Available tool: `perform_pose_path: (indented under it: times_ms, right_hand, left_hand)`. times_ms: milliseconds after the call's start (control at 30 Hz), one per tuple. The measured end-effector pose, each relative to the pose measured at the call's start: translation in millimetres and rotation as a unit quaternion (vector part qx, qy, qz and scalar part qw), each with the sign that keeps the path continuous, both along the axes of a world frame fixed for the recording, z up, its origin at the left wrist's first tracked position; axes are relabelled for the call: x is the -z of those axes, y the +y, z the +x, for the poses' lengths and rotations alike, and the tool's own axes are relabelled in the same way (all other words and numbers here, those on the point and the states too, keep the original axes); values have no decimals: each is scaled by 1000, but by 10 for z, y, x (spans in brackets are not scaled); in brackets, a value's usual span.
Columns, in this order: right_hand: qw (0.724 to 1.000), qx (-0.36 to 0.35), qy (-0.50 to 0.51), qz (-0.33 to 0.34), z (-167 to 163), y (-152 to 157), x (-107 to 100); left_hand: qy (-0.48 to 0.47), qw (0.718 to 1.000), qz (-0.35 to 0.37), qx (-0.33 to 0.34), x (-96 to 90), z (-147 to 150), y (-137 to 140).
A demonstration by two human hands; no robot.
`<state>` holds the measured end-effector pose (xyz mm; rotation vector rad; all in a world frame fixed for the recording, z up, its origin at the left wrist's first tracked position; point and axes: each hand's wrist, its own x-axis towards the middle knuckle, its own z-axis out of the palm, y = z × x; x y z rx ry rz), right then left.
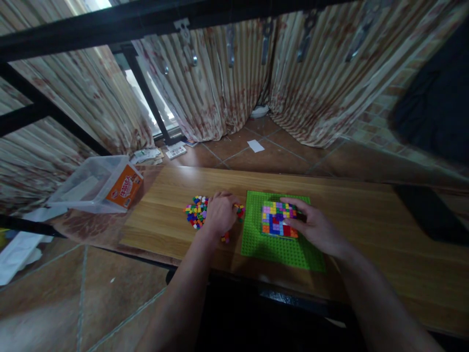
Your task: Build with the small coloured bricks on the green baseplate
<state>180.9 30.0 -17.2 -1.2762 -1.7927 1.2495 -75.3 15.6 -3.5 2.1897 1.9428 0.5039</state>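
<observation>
My left hand [221, 213] is over the loose toy building bricks [196, 211], with its fingers curled downward. Whatever is between its fingertips is hidden. A few more bricks [240, 212] lie just right of this hand, and some [224, 238] are below it. On a green studded baseplate [252, 244] sits a roughly square, many-coloured brick build [275, 222]. My right hand [317, 227] touches its right side, index finger by the far edge and thumb on top, the two apart.
The bricks and baseplate are on a long wooden table [157, 215]. A clear plastic box [88, 190] with an orange label stands at the left end. A dark flat object [432, 215] lies on the right. A black metal bar [154, 22] crosses above, before curtains [227, 93].
</observation>
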Motion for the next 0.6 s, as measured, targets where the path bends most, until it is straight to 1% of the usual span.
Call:
perform_pose_path:
  times_ms: [200,300,367,500,600]
  right_hand:
    - [1000,-1,14,-3,-29,-5,-45]
    - [1000,0,5,5,-36,-3,-65]
    - [1000,2,-3,11,-39,-2,-75]
    - [1000,3,2,0,-46,-4,-91]
    - [1000,3,5,-14,-50,-5,-96]
  left_hand:
    - [27,1000,-8,-11,-10,-15,20]
    - [17,1000,-6,-17,-1,-30,30]
    - [-12,1000,8,-24,1,-34,39]
    - [-130,990,59,-19,-14,-7,58]
    - [-195,979,66,-3,-27,42,64]
